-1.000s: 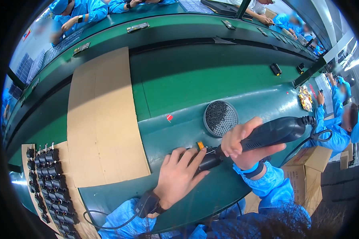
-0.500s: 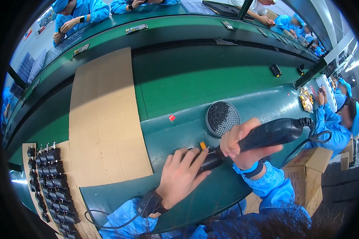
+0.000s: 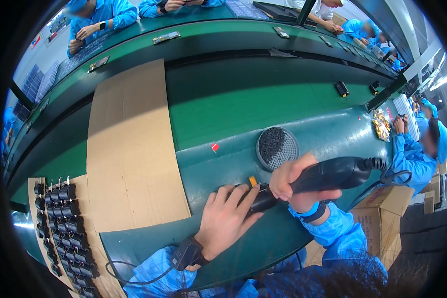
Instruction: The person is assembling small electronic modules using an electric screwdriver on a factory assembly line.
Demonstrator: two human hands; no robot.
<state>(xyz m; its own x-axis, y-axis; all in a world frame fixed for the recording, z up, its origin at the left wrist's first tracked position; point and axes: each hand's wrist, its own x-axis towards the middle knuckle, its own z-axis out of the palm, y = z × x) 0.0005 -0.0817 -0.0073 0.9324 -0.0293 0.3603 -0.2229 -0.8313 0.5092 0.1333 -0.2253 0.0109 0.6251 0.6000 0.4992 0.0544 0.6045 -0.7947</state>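
In my right hand (image 3: pixel 298 183) is a black electric screwdriver (image 3: pixel 335 174), its body lying nearly level and its coiled cord leaving to the right. The tool's front end meets a small black device (image 3: pixel 263 200) on the green bench. My left hand (image 3: pixel 227 218) presses over that device with bent fingers and thumb, covering much of it. An orange tab (image 3: pixel 253 181) sticks out beside the left fingertips. The screwdriver's tip and the contact point are hidden. Just beyond my right hand stands a round grey dish (image 3: pixel 289 155) partly filled with tiny black pieces.
Brown cardboard (image 3: pixel 131 149) lies to the left. Rows of black devices (image 3: pixel 69 223) stand at far left. A red scrap (image 3: pixel 215 147), a bag of small yellowish parts (image 3: pixel 381 124) and an open carton (image 3: pixel 382 213) are around. Circuit boards (image 3: pixel 167 37) sit on the far strip; co-workers sit beyond.
The screwdriver's rear end has dropped a little, and my right hand has shifted slightly left with it. My left hand holds its place. Circuit boards on the far strip have moved slightly left.
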